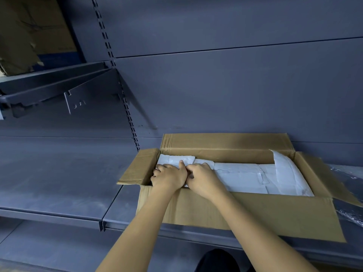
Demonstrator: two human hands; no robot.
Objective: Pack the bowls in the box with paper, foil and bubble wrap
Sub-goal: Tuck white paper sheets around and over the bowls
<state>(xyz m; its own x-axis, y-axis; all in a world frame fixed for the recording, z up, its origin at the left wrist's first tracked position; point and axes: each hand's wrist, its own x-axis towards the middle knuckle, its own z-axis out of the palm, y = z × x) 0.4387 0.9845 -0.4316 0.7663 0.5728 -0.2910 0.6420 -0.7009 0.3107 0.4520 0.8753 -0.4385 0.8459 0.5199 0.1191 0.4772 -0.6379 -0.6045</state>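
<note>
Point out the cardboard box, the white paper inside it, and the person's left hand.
cardboard box (255, 211): head view, on its near front wall.
white paper (245, 177): head view, on the flat sheet in the box's middle.
left hand (170, 176): head view, on the back of the hand.

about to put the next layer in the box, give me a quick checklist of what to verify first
1. Box flaps open: ok.
2. White paper covers the inside: ok, right end curls up the wall.
3. Left hand and right hand out of the box: not ok, both press the paper at its left end.
4. Bowls in place: cannot tell, none visible.
5. Bubble wrap within reach: ok, on the shelf right of the box.
</note>
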